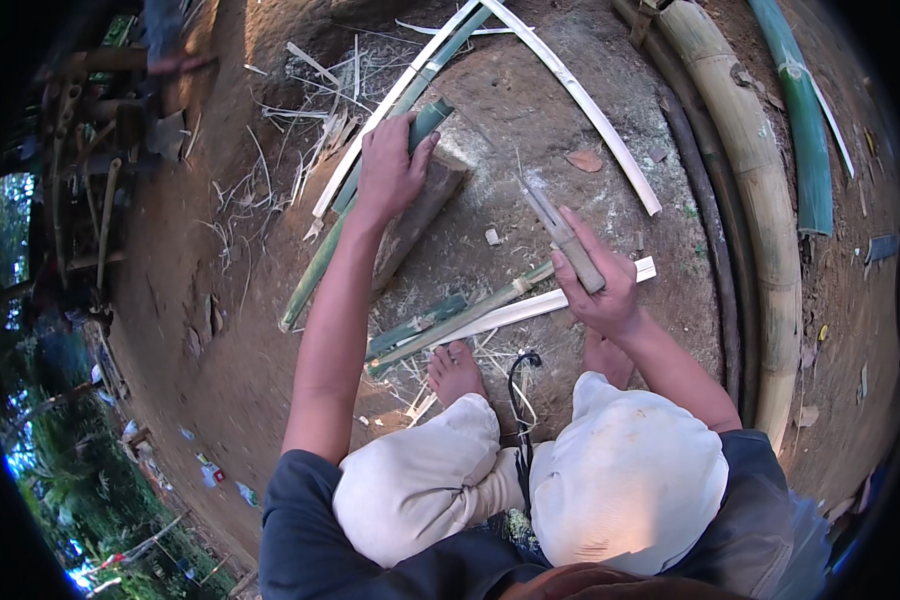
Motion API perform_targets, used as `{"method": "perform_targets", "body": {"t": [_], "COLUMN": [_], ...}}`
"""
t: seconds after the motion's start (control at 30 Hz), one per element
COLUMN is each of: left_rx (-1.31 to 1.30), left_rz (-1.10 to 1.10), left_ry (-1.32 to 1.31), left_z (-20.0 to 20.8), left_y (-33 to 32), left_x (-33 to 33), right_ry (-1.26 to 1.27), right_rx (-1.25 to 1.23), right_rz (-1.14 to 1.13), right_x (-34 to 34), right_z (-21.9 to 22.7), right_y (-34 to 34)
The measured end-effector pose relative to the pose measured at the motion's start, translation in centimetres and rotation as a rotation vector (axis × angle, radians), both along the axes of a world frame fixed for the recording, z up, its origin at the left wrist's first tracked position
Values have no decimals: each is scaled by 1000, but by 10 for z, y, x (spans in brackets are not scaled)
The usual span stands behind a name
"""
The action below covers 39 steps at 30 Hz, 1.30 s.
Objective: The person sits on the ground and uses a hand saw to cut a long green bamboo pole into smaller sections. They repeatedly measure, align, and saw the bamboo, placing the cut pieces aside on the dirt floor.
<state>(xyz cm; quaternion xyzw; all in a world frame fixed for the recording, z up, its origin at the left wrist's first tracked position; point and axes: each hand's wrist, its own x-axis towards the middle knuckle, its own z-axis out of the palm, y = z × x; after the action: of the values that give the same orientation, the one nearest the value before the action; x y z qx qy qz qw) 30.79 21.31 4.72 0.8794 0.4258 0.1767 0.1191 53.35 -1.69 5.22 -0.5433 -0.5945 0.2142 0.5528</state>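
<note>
My left hand is closed round a short green bamboo piece, whose cut end sticks out past my fingers. Beneath it lies a wooden block on the ground. In my right hand is a narrow tool with a slotted wooden handle; its thin blade points up and left toward the bamboo's end, and is too faint to tell whether it touches. A long split bamboo strip runs behind my left hand. Between my feet and the block lie green bamboo lengths and a pale split strip.
A thick bamboo pole curves along the right, beside a dark thin pole and a green bamboo stem. Bamboo shavings litter the far left ground. A pale strip slants across the far side. My bare foot is close by.
</note>
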Motion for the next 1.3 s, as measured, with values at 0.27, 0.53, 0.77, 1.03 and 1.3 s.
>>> {"method": "perform_targets", "body": {"t": [0.27,0.53,0.77,1.03,1.3], "left_rx": [-114,-334,-602,-530,-488], "left_rz": [90,179,215,201,176], "left_ry": [11,-119,-175,-214,-167], "left_z": [1,4,11,1,7], "left_y": [0,13,13,18,14], "left_x": [5,7,12,7,7], "right_ry": [-5,-1,18,84,-72], "right_rx": [27,-59,-84,-141,-72], "right_rz": [53,70,90,119,117], "right_x": [-1,10,18,5,31], "right_z": [-8,-8,-2,-12,-17], "right_y": [-2,-33,-43,8,-41]}}
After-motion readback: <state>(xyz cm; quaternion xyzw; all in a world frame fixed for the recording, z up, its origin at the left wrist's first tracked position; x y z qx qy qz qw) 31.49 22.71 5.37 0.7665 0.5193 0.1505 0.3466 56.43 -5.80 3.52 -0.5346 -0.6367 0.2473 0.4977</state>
